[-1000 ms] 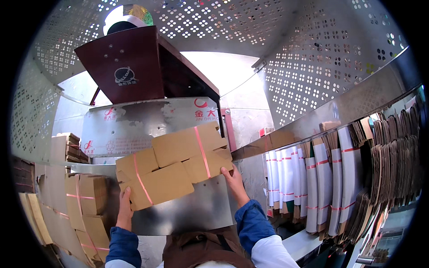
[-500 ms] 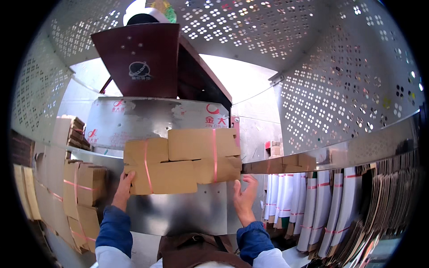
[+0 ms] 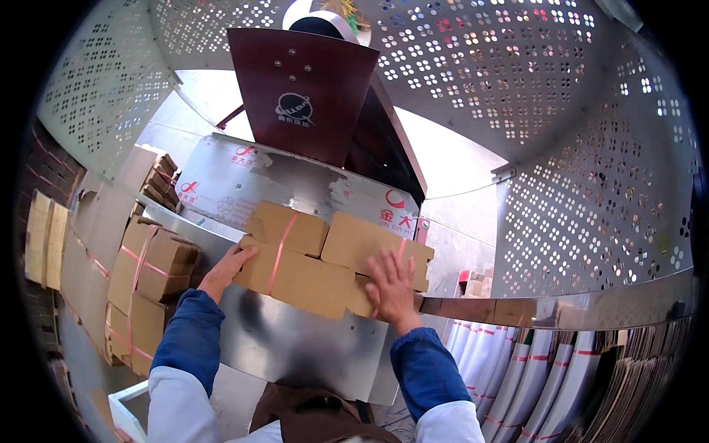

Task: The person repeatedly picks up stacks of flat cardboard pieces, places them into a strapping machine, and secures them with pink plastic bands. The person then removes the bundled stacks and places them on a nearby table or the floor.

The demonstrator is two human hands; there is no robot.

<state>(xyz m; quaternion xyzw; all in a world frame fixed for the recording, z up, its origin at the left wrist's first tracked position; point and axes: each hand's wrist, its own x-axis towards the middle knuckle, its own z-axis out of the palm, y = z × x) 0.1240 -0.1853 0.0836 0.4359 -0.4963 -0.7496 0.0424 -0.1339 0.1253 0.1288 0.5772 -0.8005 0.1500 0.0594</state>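
Note:
A bundle of flat brown cardboard blanks (image 3: 314, 258), tied with thin red straps, lies on the shiny metal machine table (image 3: 295, 347) in front of me. My left hand (image 3: 230, 264) grips its left edge. My right hand (image 3: 390, 286) presses flat on its near right part, fingers spread. Both forearms wear blue cuffs over white sleeves.
A dark red hopper (image 3: 306, 92) rises behind the bundle. Perforated metal walls (image 3: 561, 125) curve around the back and right. Strapped cardboard bundles (image 3: 144, 273) stack at the left. White and brown flat stacks (image 3: 532, 384) stand on edge at the lower right.
The bundle has swung clockwise and settled onto the metal table. My right hand has moved from its right edge onto its top; the view has shifted right.

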